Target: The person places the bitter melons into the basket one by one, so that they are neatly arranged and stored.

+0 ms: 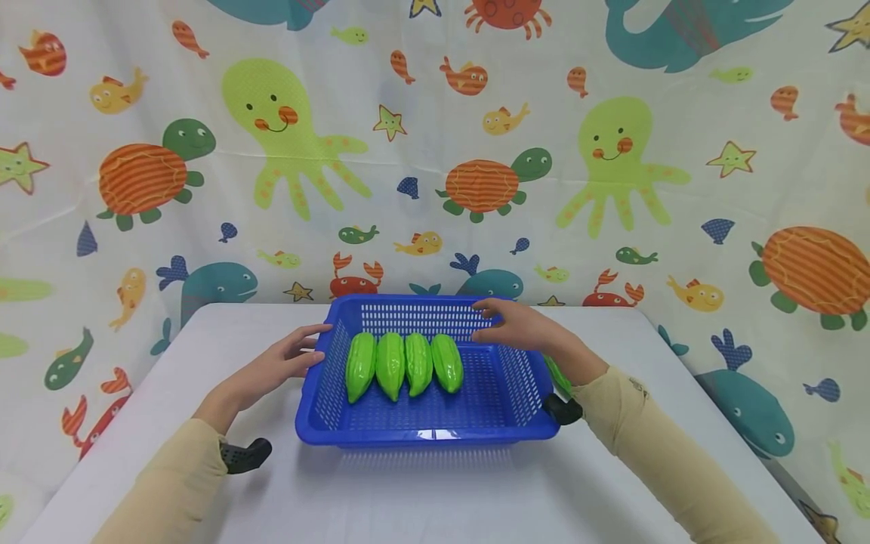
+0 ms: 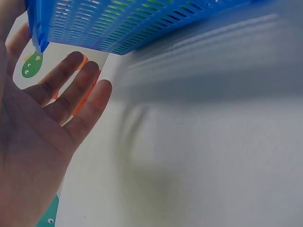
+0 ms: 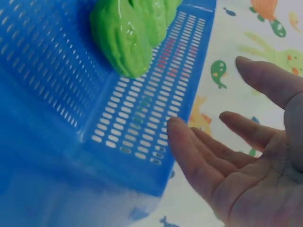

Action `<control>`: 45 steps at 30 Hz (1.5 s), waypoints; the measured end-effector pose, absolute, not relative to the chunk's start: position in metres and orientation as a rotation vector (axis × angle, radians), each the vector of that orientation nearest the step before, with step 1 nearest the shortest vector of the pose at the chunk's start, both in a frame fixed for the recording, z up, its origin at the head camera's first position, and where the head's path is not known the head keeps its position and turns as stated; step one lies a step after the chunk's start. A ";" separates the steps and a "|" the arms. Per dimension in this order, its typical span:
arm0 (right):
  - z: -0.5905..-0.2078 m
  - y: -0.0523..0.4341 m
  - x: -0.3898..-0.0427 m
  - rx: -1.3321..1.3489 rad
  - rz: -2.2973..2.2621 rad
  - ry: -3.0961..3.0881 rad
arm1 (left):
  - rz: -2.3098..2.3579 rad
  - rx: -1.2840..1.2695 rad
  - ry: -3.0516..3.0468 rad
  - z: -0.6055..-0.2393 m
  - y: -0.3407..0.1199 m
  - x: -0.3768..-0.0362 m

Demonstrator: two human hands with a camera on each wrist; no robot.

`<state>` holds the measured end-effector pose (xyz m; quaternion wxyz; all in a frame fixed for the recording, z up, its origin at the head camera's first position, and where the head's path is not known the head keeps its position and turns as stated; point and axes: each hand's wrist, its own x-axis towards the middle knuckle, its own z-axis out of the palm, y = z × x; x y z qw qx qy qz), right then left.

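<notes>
Several shiny, ridged green bitter gourds [image 1: 390, 366] lie side by side in the left half of a blue perforated plastic basket [image 1: 435, 436]. My left hand [image 1: 261, 370] is at the basket's left side, its thumb and forefinger at the rim. The other fingers spread loosely below the basket wall [image 2: 109, 23] in the left wrist view. Over the basket's right rear part hovers my right hand [image 1: 519, 326], fingers relaxed and apart, holding nothing. Another green gourd [image 1: 557, 374] shows outside the basket's right side, mostly hidden by the right forearm and basket.
The basket stands on a white table [image 1: 272, 499]. Behind and beside the table hangs a white curtain [image 1: 421, 113] printed with sea animals. Dark wrist straps [image 1: 246, 456] are on both forearms.
</notes>
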<state>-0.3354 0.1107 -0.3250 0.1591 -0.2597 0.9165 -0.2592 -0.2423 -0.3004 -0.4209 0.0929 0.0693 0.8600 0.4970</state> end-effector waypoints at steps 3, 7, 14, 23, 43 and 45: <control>-0.322 0.114 -0.333 -0.734 -0.750 2.626 | 1.471 0.198 2.556 -0.421 -0.300 -0.242; -0.319 0.118 -0.331 -0.713 -0.760 2.637 | 1.471 0.202 2.554 -0.421 -0.300 -0.241; -0.317 0.131 -0.324 -0.726 -0.777 2.632 | 1.469 0.207 2.553 -0.422 -0.298 -0.241; -0.319 0.153 -0.323 -0.769 -0.802 2.646 | 1.462 0.204 2.557 -0.422 -0.299 -0.242; -0.332 0.187 -0.325 -0.638 -0.852 2.718 | 1.472 0.200 2.549 -0.419 -0.299 -0.241; -0.334 0.192 -0.325 -0.616 -0.854 2.731 | 1.468 0.199 2.549 -0.419 -0.299 -0.241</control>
